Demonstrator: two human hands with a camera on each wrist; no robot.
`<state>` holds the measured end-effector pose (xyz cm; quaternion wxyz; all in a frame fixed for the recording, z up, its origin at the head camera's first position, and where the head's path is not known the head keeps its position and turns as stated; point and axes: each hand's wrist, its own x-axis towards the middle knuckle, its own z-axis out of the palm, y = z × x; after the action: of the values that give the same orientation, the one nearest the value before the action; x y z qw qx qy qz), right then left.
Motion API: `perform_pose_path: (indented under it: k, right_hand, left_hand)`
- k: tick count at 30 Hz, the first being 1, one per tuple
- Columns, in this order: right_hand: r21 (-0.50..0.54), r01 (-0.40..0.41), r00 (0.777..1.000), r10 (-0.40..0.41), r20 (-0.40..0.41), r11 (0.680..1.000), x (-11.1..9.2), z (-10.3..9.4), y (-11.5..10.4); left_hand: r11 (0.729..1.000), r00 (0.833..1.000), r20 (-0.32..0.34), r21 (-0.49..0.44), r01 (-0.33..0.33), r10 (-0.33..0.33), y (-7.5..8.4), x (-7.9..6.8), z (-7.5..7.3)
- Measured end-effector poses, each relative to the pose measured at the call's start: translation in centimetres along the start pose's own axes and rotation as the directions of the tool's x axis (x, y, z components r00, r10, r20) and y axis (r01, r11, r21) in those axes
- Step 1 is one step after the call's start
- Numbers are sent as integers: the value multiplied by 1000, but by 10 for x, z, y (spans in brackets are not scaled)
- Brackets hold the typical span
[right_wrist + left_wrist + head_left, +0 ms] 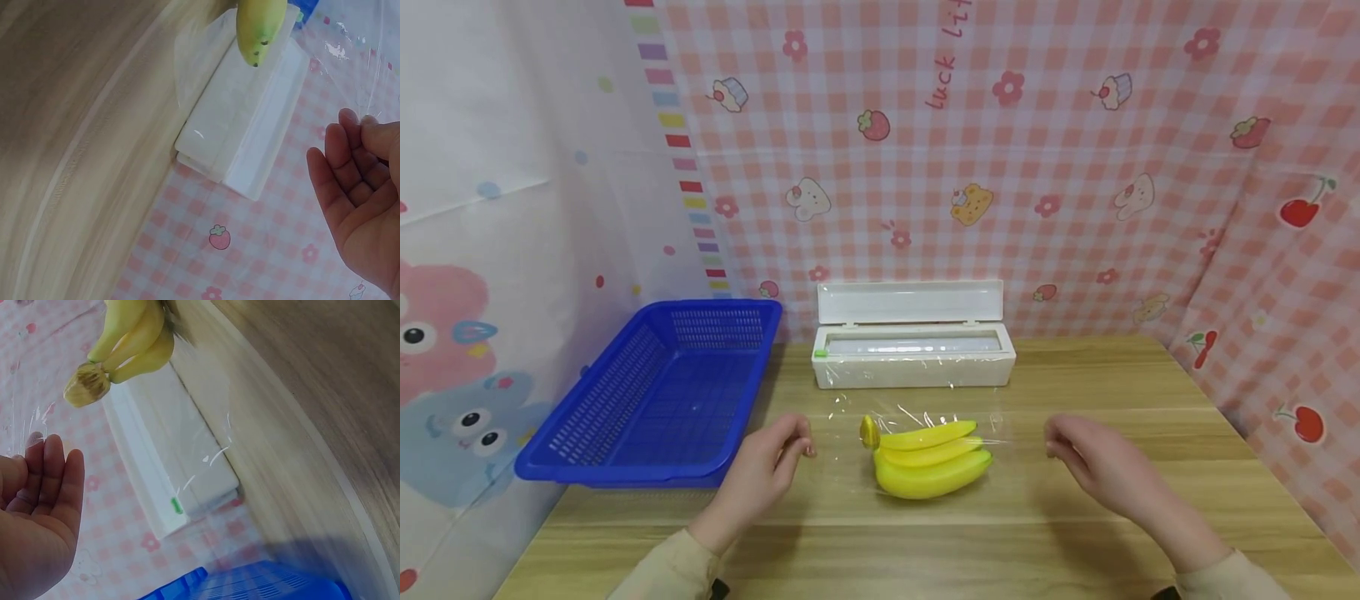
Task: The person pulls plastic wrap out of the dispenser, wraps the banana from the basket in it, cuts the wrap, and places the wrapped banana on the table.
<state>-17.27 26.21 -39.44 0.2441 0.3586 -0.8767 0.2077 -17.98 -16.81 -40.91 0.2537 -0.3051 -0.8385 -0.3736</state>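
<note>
A bunch of yellow bananas (934,471) lies on the table in front of a white cling film dispenser (913,371), whose lid stands raised. Clear cling film (850,408) spreads about the bunch, glinting between it and the dispenser. My left hand (767,462), left of the stem end, pinches the film between thumb and fingertip. Out to the right of the banana tips, my right hand (1105,467) pinches film too; creases run up from its thumb (378,134) in the right wrist view. Much of the film's outline is too transparent to follow.
A blue plastic basket (760,367) with slotted sides stands on the left, close to my left forearm. Behind the wooden table (1075,375) hangs a pink checked cloth (895,83), with more printed cloth along both sides.
</note>
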Motion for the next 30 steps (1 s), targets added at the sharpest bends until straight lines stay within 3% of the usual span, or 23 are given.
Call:
perform_pose_path:
  k: [14, 30]
  right_hand:
    - [-52, -77, 997, 77, 12, 996, 15, 5, 7]
    - [-86, -121, 993, 121, -5, 989, 24, 14, 16]
  left_hand:
    - [997, 996, -30, 17, 80, -80, -4, 8, 6]
    - [971, 971, -8, -7, 238, -238, -8, 16, 11]
